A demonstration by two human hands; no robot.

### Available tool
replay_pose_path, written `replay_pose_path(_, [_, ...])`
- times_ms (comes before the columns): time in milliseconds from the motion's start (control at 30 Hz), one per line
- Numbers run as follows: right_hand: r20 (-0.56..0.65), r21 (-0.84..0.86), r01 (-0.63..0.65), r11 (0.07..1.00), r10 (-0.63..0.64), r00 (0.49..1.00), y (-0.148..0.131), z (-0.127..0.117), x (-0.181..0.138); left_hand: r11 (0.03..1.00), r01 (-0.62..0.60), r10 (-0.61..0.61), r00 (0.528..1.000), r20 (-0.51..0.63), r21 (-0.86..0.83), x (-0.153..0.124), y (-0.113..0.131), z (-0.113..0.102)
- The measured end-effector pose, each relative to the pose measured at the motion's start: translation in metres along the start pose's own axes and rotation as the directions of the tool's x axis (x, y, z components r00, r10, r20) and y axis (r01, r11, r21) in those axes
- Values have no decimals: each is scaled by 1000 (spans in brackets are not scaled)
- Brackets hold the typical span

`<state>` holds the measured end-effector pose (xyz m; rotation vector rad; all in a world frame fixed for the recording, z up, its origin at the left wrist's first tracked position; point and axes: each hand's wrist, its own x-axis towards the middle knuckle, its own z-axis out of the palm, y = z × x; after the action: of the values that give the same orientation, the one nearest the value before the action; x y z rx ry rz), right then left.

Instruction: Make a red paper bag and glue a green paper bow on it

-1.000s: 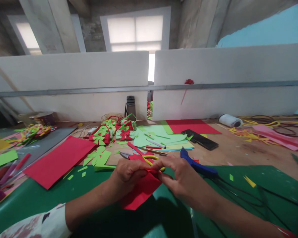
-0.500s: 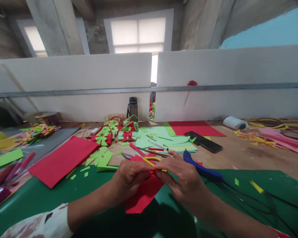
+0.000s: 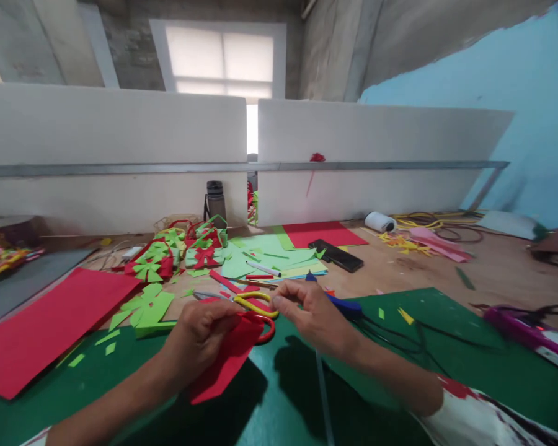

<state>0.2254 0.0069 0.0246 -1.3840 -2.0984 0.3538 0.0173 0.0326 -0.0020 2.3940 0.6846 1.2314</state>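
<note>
A piece of red paper (image 3: 230, 356) hangs from my left hand (image 3: 202, 331), pinched between its thumb and fingers. My right hand (image 3: 307, 310) is just to the right, off the paper, with fingers curled and thumb against them. Whether anything is between those fingers is hidden. Its fingertips are right by the yellow handle loop of a pair of scissors (image 3: 252, 300), and I cannot tell if they touch. The scissors lie behind the paper, blades to the left, with a red loop nearer me. A blue glue gun (image 3: 346, 306) lies beyond my right hand.
Green cut pieces (image 3: 151, 303) and a large red sheet (image 3: 56, 322) lie left. Small red and green baskets (image 3: 204, 254) and a bottle (image 3: 216, 201) stand behind. A phone (image 3: 337, 255) rests back right. Cords (image 3: 423, 347) cross the green mat (image 3: 400, 384), with a purple device (image 3: 527, 331) far right.
My right hand has let go of the red paper and moved apart from it. The left hand keeps the paper. The view has turned to the right, uncovering more of the scissors.
</note>
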Motion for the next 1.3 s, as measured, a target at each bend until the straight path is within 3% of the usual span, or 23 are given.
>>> replay_pose_path(33, [3,-234,-16,972,17,1000,8,-7,-1,1000,23,-23,999,-30,12,0,-3,0])
replay_pose_path(100, [-27,-431,-83,899,79,997,29,-21,-3,997,77,-74,994,-86,29,1,-7,-1])
replay_pose_path(233, [25,-583,-170,794,226,974,79,-36,-9,984,179,-178,980,-92,-3,2,-9,-1])
replay_pose_path(333, [109,-587,-171,791,286,952,107,-32,-12,958,284,-286,956,-59,-45,3,-6,-1])
replay_pose_path(467, [160,-514,-125,848,239,958,116,-28,-14,894,442,-444,896,-12,-77,6,0,-3])
replay_pose_path(633, [146,-387,-63,920,128,981,110,-41,-7,815,545,-560,828,-27,-199,11,4,-5])
replay_pose_path(767, [-6,-11,-176,984,176,984,104,-39,4,747,571,-618,785,-40,-342,9,3,-9])
replay_pose_path(867, [-116,257,-240,936,277,954,86,-28,6,721,568,-640,765,-68,-396,4,4,-15])
replay_pose_path(933, [-77,278,-230,932,261,962,68,-20,3,705,573,-654,753,-72,-418,0,6,-20])
replay_pose_path(1033, [27,332,-132,934,131,991,40,-9,-8,698,595,-675,733,-87,-399,-6,7,-26])
replay_pose_path(1133, [-12,355,-65,932,74,997,23,5,-20,720,593,-665,738,-116,-361,-9,5,-29])
replay_pose_path(1300, [-3,347,27,937,-28,1000,17,27,-30,773,583,-627,763,-157,-249,-10,0,-28])
